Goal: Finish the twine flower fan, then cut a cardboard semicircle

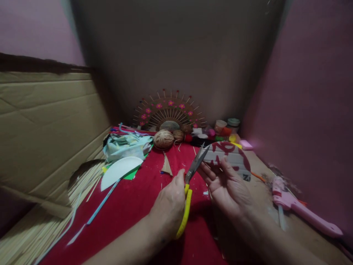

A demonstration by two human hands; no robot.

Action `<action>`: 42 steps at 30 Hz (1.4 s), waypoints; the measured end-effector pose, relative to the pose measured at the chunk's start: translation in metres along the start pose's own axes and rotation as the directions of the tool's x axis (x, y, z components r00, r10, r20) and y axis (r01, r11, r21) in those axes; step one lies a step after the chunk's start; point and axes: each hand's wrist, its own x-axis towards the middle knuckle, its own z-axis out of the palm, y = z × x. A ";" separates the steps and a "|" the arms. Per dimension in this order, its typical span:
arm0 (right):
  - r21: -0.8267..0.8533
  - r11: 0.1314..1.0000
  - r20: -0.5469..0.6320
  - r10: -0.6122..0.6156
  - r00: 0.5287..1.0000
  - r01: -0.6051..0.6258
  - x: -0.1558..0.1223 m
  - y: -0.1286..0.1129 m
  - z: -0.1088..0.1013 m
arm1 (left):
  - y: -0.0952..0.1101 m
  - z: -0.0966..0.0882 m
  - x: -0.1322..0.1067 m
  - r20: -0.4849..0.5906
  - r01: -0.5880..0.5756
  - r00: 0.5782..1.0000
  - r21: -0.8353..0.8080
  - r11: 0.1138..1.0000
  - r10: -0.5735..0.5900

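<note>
Yellow-handled scissors point(188, 211) are in my left hand point(169, 204), whose fingers are closed round the handles. Their blades point up and away, parted a little, with the tips at the left edge of a rounded cardboard piece point(234, 154). That piece is pale with dark red print, and my right hand point(227, 184) grips its lower left part from below, thumb on the near face. Some of the right fingers are hidden behind it. On the red cloth point(132, 228), just beyond my left hand, lies a small pointed cardboard scrap point(166, 165).
A pink glue gun point(300, 209) lies at the right. Twine balls point(163, 139) and a decorated stick fan point(168, 105) are at the back. To the left are a crumpled cloth point(127, 145), a white half-disc point(121, 171), thin sticks point(35, 235) and a cardboard sheet point(49, 129).
</note>
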 end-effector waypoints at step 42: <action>-0.139 0.990 0.085 -0.014 0.996 0.026 0.005 0.001 -0.011 | 0.000 -0.021 0.003 0.187 0.043 0.980 0.128 0.991 -0.067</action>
